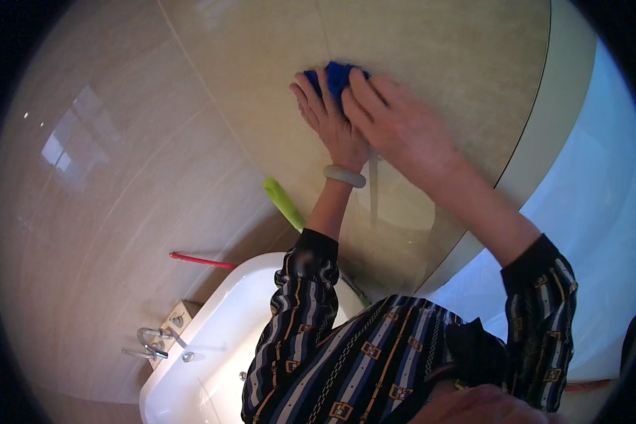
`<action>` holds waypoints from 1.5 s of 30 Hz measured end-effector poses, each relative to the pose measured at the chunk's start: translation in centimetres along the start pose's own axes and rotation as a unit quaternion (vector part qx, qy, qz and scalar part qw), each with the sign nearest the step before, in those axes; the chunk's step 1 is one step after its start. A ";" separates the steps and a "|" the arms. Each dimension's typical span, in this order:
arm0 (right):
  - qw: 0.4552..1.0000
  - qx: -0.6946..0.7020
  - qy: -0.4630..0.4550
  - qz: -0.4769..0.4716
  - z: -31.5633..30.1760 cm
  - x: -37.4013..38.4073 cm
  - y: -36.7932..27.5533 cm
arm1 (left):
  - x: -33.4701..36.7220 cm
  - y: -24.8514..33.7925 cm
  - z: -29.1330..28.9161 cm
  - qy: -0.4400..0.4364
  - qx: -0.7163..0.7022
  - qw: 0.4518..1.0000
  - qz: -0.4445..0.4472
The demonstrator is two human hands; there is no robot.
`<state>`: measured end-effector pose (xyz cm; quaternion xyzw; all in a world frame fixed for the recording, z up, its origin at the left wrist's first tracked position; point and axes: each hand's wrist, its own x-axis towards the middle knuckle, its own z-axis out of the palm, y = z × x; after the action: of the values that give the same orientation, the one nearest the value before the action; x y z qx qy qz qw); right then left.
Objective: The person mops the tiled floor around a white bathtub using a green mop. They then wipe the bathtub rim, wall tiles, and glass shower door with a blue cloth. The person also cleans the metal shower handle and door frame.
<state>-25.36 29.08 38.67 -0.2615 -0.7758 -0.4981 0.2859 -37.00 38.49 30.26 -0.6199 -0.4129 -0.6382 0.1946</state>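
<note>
A blue cloth [338, 75] is bunched against the beige tiled wall [431, 42]. My right hand [403, 124] grips its right side with bent fingers. Beside it my left hand [332, 120] lies nearly flat, fingers stretched out over the cloth's left part. The two hands touch or overlap near the thumbs. A pale grey bangle [345, 176] circles my left wrist. Part of the cloth is hidden under the fingers.
Below stands a white bathtub [219, 318] with a chrome faucet [152, 343] at its left rim. A lime-green handle-like object [283, 203] and a red stick [201, 261] lean near the tub. At right, a pale frame [558, 92] borders a bright window-like area [579, 184].
</note>
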 end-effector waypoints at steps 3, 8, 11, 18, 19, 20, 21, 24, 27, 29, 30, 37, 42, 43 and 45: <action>0.994 -0.037 -0.105 -0.019 1.4 -3.6 -3.0 | -4.7 -0.5 1.6 0.014 -0.106 0.989 -0.098; 0.962 0.107 -0.247 -0.049 1.3 -15.9 -9.3 | -22.5 3.2 -0.1 -0.103 -0.170 0.964 -0.175; 0.954 0.110 -0.275 -0.049 -0.9 -17.7 -9.0 | -23.0 4.3 -1.5 -0.157 -0.160 0.963 -0.148; 0.995 -0.013 -0.094 0.023 -6.8 -5.3 0.5 | -4.1 7.0 -1.0 -0.058 -0.120 0.991 0.021; 0.997 -0.023 -0.062 0.038 -6.6 -4.2 0.8 | -1.5 7.9 -1.4 -0.031 -0.143 0.989 0.024; 0.997 -0.035 -0.034 0.054 -6.3 -3.4 1.2 | -0.1 8.4 -1.4 -0.006 -0.169 0.985 0.026; 0.996 -0.047 -0.006 0.069 -6.2 -3.0 1.5 | 0.0 8.7 -1.3 -0.010 -0.179 0.984 0.011; 0.995 -0.043 -0.065 0.062 -6.0 -5.3 -0.4 | -2.9 8.9 -1.3 0.011 -0.209 0.978 0.017; 0.989 0.052 -0.123 0.062 -6.4 -9.8 -3.6 | -12.0 8.0 -1.7 0.046 -0.175 0.983 -0.012; 0.977 0.109 -0.168 0.079 -6.3 -13.1 -5.1 | -15.8 8.2 -4.0 -0.084 -0.179 0.978 -0.070; 0.968 0.142 -0.189 0.087 -6.3 -14.0 -5.6 | -16.1 8.1 -4.5 -0.099 -0.210 0.968 -0.092; 0.891 0.351 -0.071 0.280 -7.9 -10.8 -4.1 | -9.5 10.6 -6.5 0.002 -0.329 0.920 -0.212; 0.690 0.558 0.043 0.459 -9.8 -9.7 -5.7 | -10.4 13.2 -8.9 -0.084 -0.368 0.926 -0.020; 0.672 0.555 0.030 0.489 -10.3 -9.9 -5.1 | -10.9 13.6 -9.1 -0.102 -0.449 0.887 -0.039; 0.727 0.525 0.038 0.441 -11.6 -10.2 -3.9 | -11.9 14.6 -9.5 -0.139 -0.591 0.790 -0.078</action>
<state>-18.77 15.69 32.97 -0.3634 -0.6989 0.1616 0.5944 -30.04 19.59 24.14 -0.6618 -0.0244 -0.6774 -0.3201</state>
